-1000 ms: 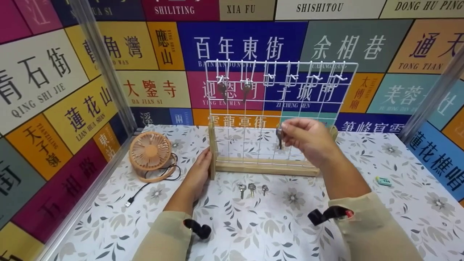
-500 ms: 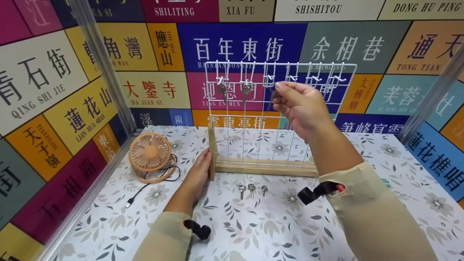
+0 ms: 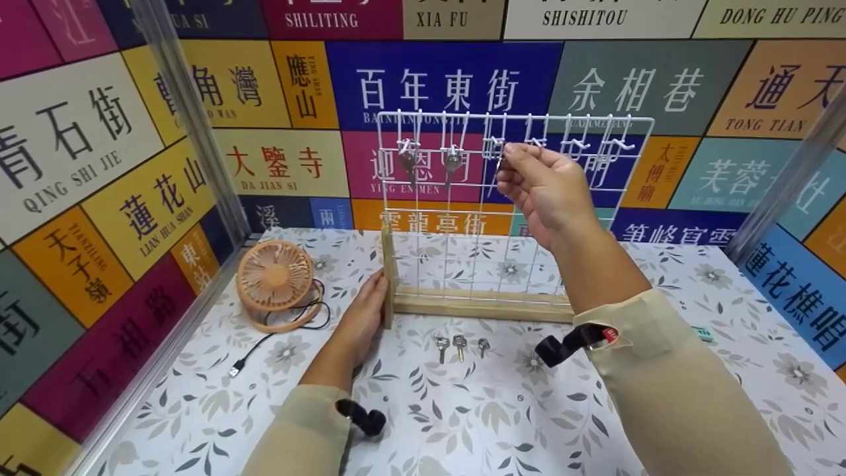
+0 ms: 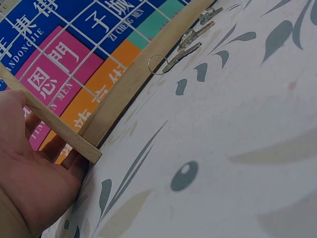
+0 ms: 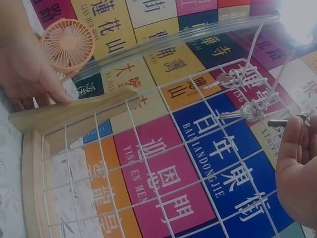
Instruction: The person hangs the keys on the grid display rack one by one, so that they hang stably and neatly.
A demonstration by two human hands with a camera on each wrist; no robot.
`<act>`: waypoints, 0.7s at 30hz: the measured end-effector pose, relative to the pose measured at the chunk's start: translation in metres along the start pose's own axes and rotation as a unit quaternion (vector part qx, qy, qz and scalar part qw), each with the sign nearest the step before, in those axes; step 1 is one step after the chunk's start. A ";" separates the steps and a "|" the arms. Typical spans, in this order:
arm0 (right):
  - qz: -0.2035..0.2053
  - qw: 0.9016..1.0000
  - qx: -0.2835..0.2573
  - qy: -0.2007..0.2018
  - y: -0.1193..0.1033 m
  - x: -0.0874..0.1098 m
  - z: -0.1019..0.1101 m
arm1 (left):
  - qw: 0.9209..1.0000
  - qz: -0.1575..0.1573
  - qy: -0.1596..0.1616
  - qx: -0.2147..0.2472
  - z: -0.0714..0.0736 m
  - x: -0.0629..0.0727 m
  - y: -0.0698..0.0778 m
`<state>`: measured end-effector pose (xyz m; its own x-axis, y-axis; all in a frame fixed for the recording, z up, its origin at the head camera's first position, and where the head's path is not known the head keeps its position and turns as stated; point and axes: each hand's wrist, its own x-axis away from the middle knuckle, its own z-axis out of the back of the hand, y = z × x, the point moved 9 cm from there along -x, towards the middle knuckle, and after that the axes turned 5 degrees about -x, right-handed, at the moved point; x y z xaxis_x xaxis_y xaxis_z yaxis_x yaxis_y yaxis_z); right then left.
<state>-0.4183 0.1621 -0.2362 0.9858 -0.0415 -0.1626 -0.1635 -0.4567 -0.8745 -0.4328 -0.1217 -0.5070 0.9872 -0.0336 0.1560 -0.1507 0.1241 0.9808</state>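
Observation:
My right hand (image 3: 547, 188) pinches a key (image 3: 501, 162) between thumb and fingertips, right at the third hook from the left on a white wire grid rack (image 3: 462, 211). In the right wrist view the key's dark blade (image 5: 277, 122) sticks out from the fingers; the rest is mostly covered. Keys hang on the first two hooks: a dark-headed key (image 3: 408, 160) and a silver key (image 3: 453, 162). Low on the left, my left hand (image 3: 360, 320) holds the rack's wooden end post (image 4: 64, 131), with fingers behind it. Three loose keys (image 3: 460, 344) lie in front of the rack.
An orange desk fan (image 3: 275, 276) with a black USB cable (image 3: 248, 357) stands left of the rack. Several hooks (image 3: 576, 147) continue rightward along the grid's top. A small green item (image 3: 702, 334) lies right, partly behind the sleeve. Sign-covered walls (image 3: 443, 73) surround the floral tabletop (image 3: 423, 423).
My right hand has risen from low in front of the grid up to the third hook, carrying the key. My left hand has stayed on the post.

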 end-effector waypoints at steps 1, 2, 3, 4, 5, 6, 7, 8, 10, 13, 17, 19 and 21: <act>0.000 1.000 0.000 -0.001 0.001 0.000 0.001 | 1.000 0.003 0.000 -0.001 0.000 0.000 -0.001; 0.000 1.000 0.003 -0.001 0.002 0.000 0.002 | 1.000 0.004 0.000 -0.002 0.000 0.000 -0.001; 0.001 1.000 0.004 -0.002 0.003 0.000 0.003 | 1.000 0.005 0.000 -0.004 0.000 0.000 -0.001; 0.001 1.000 0.005 -0.003 0.004 0.000 0.004 | 1.000 0.006 0.001 -0.006 0.001 0.000 -0.001; 0.003 1.000 0.007 -0.003 0.004 0.000 0.006 | 1.000 0.006 0.001 -0.006 0.001 0.001 0.000; 0.005 1.000 0.010 -0.005 0.005 0.001 0.007 | 1.000 0.007 0.002 -0.008 0.001 0.001 0.000; 0.007 1.000 0.015 -0.007 0.006 0.002 0.009 | 1.000 0.009 0.003 -0.009 0.001 0.001 -0.001; 0.010 1.000 0.020 -0.010 0.008 0.003 0.011 | 1.000 0.008 0.003 -0.010 0.000 0.001 0.000; 0.017 0.999 0.032 -0.016 0.011 0.005 0.015 | 1.000 0.010 0.004 -0.010 0.000 0.001 0.000; 0.024 0.998 0.052 -0.036 0.018 0.011 0.021 | 1.000 0.013 0.004 -0.011 -0.001 0.001 0.000; 0.035 0.993 0.083 -0.073 0.033 0.018 0.027 | 1.000 0.016 0.006 -0.009 -0.001 0.001 -0.001; 0.041 0.990 0.102 -0.090 0.041 0.021 0.029 | 1.000 0.017 0.008 -0.008 0.000 0.001 -0.002; 0.042 0.987 0.119 -0.102 0.051 0.025 0.031 | 1.000 0.019 0.010 -0.005 0.001 0.001 -0.002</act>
<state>-0.4035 0.1658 -0.2986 0.9440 0.1206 -0.3071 -0.2731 -0.2367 -0.9324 -0.4318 -0.1231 -0.5089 0.9815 -0.0084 0.1915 -0.1886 0.1355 0.9727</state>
